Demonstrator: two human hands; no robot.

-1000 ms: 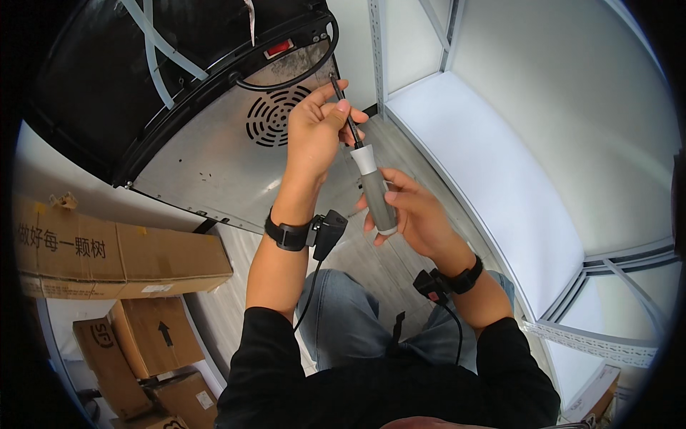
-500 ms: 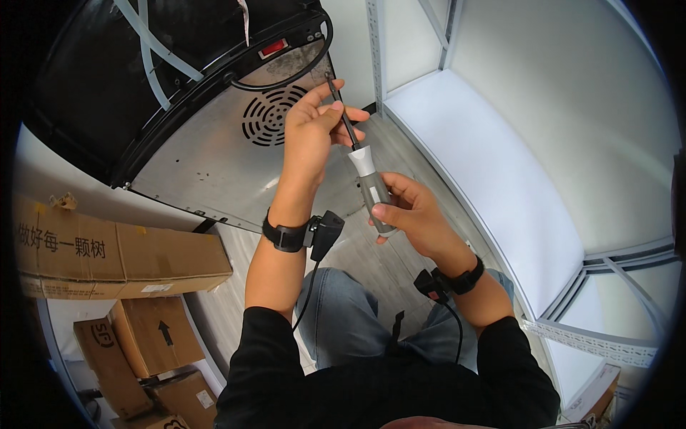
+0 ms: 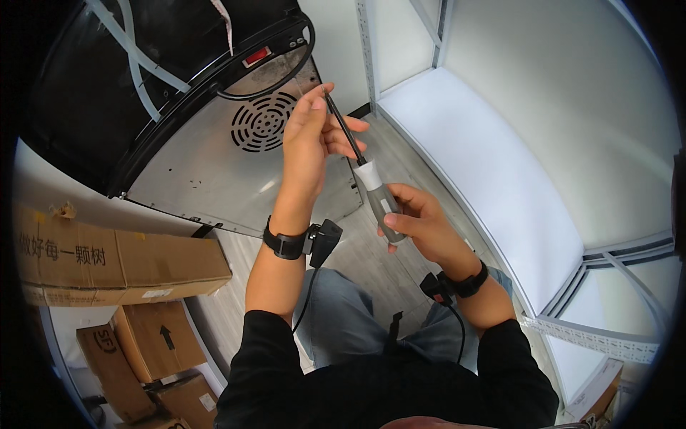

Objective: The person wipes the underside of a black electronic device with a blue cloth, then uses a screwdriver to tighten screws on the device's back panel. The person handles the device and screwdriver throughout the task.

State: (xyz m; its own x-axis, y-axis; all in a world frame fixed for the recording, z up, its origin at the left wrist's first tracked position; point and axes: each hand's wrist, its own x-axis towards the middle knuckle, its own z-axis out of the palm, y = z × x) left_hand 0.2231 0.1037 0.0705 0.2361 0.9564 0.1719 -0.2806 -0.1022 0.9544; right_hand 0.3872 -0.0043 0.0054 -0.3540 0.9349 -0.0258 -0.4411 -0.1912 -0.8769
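My right hand (image 3: 423,227) is closed round the grey handle of a screwdriver (image 3: 376,196), which has a white collar and a long dark shaft. The shaft slants up and left, across the fingers of my left hand (image 3: 304,146). That hand's index fingertip is at the screwdriver's tip, its thumb stands off the shaft, and the other fingers stretch out behind it. Whether a small screw sits at the tip is too fine to make out. Just beyond is a black appliance with a metal panel (image 3: 214,171); the tip looks apart from the panel's right edge.
The panel has a round slotted vent (image 3: 261,123), and a red switch (image 3: 256,56) and black cable (image 3: 311,53) are above it. White shelving (image 3: 464,143) stands at right. Cardboard boxes (image 3: 171,264) are stacked at left. My knees (image 3: 332,307) are below my hands.
The screwdriver's tip has come away from the panel's upper right corner, toward me. My left thumb has lifted off the shaft. The appliance has shifted slightly left in view.
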